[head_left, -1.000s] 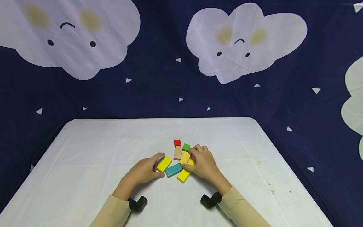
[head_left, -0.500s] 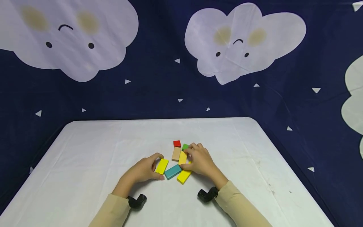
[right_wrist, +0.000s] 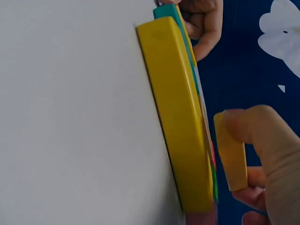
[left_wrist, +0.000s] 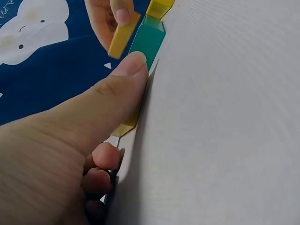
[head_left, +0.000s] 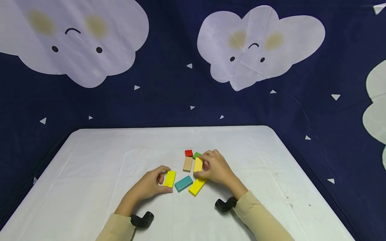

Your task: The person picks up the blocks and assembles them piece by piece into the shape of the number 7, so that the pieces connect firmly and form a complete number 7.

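**Two hands on yellow blocks, much of the grip out of sight**

The left hand (head_left: 150,184) lies on the white table (head_left: 90,174) with thumb and forefinger curled round a yellow block (head_left: 170,178) that lies flat; in the left wrist view the thumb (left_wrist: 119,84) covers nearly all of that block, so only a yellow sliver shows under it, and the other fingers are tucked below and cut off by the frame edge; the right hand (head_left: 215,169) pinches a second yellow block (head_left: 198,164), lifted clear of the table and tilted, with the fingertips hiding its right edge; in the right wrist view only a narrow face of this block (right_wrist: 230,152) shows beside the thumb (right_wrist: 267,136); a long yellow block (head_left: 197,186) lies flat, its far end tucked under the right hand; it fills the right wrist view and hides most of what lies behind it; a teal block (head_left: 183,183) lies between the two hands, touching neither; a tan block (head_left: 187,164) lies just beside the lifted one; a red block (head_left: 188,153) sits beyond it; a green block (head_left: 197,155) is half hidden behind the right fingers, so its shape cannot be told.
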A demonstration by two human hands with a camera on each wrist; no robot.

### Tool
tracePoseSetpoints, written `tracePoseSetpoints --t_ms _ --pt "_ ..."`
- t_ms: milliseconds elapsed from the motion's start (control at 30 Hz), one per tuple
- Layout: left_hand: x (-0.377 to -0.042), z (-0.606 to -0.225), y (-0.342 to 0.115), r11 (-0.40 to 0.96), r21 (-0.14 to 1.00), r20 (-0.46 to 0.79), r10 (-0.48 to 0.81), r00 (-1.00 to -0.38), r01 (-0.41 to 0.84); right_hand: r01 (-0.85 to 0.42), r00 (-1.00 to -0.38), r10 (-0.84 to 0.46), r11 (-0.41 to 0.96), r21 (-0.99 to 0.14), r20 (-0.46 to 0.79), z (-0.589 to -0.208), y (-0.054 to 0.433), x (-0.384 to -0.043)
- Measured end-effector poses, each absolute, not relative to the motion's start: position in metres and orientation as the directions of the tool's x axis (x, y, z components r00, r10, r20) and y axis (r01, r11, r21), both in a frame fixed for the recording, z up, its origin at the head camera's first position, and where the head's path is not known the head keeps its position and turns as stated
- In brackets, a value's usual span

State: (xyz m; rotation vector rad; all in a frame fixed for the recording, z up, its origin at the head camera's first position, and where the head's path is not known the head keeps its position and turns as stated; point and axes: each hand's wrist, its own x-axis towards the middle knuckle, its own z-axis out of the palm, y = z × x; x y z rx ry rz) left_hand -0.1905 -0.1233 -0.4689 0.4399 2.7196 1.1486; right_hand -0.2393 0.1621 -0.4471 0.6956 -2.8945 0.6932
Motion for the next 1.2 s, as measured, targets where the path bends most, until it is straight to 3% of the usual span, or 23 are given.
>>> tracePoseSetpoints --t_ms 500,1200 --pt "-0.189 -0.470 -0.124 0.640 0.742 -0.017 0.316 -0.949 0.200 -0.574 -0.811 -0.485 0.766 -0.289 0.327 -0.453 0.226 -0.185" --pt "-0.190 -0.472 -0.122 0.636 0.745 -0.010 0.309 -0.951 0.199 -0.510 -0.844 -0.387 0.795 -0.330 0.372 -0.485 0.239 -0.139"
